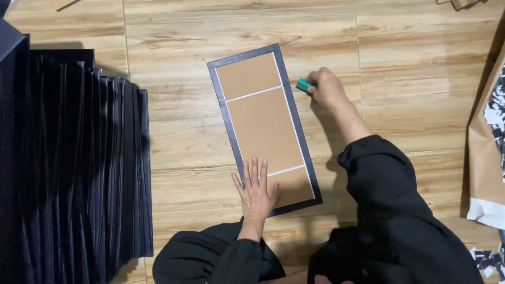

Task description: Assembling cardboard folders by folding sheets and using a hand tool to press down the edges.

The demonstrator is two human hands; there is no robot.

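Note:
A long brown cardboard panel (263, 126) with a black border and thin white lines lies flat on the wooden floor. My left hand (256, 190) presses flat on its near end, fingers spread. My right hand (326, 88) is closed around a small green tool (303, 84) and holds it against the panel's right black edge near the far end. Both arms are in black sleeves.
A large stack of black sheets (73, 158), fanned on edge, fills the left side. A brown paper sack (486, 152) with black and white scraps stands at the right edge. More scraps (486, 257) lie at the bottom right. Wooden floor (410, 63) surrounds the panel.

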